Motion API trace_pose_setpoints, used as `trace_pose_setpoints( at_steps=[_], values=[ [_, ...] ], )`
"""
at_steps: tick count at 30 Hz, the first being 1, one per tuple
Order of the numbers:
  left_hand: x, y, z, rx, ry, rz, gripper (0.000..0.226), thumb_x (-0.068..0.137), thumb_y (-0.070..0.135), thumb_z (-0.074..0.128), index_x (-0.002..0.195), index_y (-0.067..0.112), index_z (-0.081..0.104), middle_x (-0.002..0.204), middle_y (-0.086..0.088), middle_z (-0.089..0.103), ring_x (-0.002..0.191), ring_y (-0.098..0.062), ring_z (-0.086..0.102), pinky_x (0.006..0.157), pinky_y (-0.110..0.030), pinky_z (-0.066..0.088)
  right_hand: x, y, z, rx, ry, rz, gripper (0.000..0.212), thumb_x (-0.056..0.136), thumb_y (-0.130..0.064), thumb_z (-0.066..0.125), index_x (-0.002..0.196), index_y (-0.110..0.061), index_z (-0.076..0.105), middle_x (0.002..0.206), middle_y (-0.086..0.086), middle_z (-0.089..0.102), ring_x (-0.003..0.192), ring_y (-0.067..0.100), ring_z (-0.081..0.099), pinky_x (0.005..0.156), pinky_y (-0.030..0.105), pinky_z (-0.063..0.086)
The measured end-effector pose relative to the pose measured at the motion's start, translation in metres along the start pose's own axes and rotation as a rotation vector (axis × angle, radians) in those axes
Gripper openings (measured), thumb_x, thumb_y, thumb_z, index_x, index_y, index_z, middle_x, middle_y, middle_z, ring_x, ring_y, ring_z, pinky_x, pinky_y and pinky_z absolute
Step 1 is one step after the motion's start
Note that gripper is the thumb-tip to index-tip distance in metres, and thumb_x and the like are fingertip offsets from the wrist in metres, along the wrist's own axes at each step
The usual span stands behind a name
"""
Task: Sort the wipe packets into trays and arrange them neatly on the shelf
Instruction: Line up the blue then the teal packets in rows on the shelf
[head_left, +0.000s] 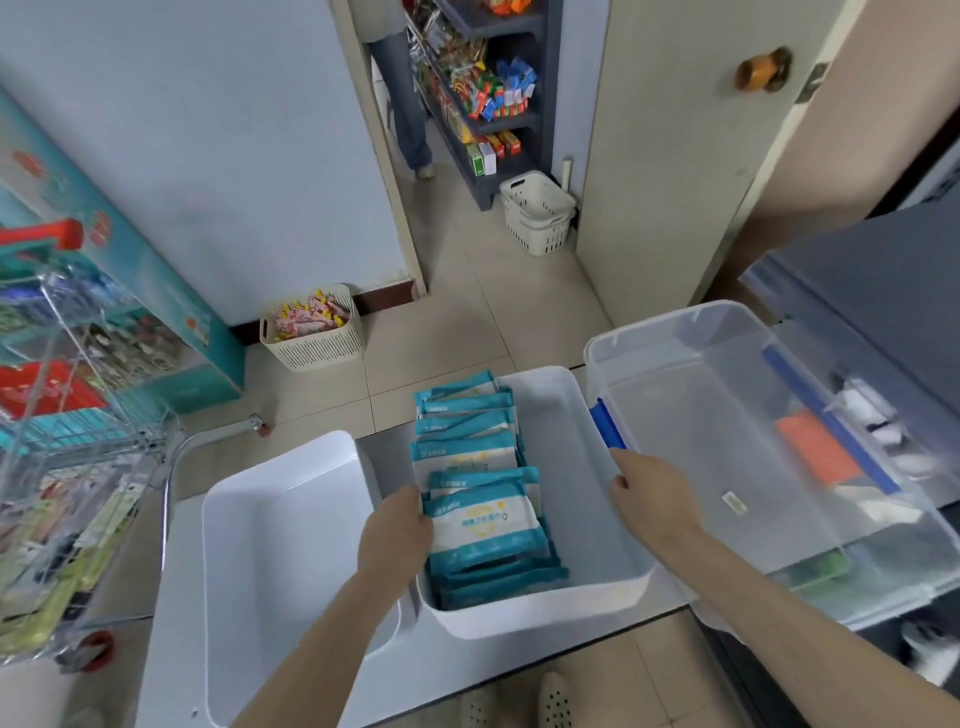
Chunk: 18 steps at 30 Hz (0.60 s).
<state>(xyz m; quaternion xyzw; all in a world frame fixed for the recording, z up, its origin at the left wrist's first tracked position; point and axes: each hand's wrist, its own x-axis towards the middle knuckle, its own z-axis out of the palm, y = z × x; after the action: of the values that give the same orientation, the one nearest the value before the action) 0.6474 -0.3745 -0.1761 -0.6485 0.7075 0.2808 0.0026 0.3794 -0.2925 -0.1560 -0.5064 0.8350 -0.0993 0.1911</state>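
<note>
**Item:** wipe packets (480, 519), teal and white flat pouches, printed faces up, overlapped in one row.
**Location:** centre tray (519, 618) on the worktop (174, 613), packed along its 9 o'clock wall. The row's long axis runs 12 to 6 o'clock.
**Left hand** (397, 525): at 9 o'clock of the nearest packets, gripping their left edge. This is the nearer hand.
**Right hand** (652, 486): at 3 o'clock of the row, apart from it, on the rim of the clear bin (675, 322). Grip cannot be told.
**Second tray** (280, 545): at 9 o'clock, holds no packets.
</note>
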Motion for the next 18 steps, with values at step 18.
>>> trace_pose_setpoints(
  at_steps=[18],
  values=[
    [-0.009, 0.159, -0.148, -0.029, 0.124, 0.593, 0.021, 0.089, 0.01, 0.049, 0.071, 0.02, 0.053, 0.071, 0.006, 0.056, 0.065, -0.006, 0.051, 0.053, -0.024, 0.038, -0.057, 0.005, -0.182, 0.069, 0.508, 0.179, 0.017, 0.071, -0.003, 0.045, 0.061, -0.016, 0.049, 0.06, 0.001, 0.052, 0.067, 0.03, 0.047, 0.047, 0.029, 0.028]
  ],
)
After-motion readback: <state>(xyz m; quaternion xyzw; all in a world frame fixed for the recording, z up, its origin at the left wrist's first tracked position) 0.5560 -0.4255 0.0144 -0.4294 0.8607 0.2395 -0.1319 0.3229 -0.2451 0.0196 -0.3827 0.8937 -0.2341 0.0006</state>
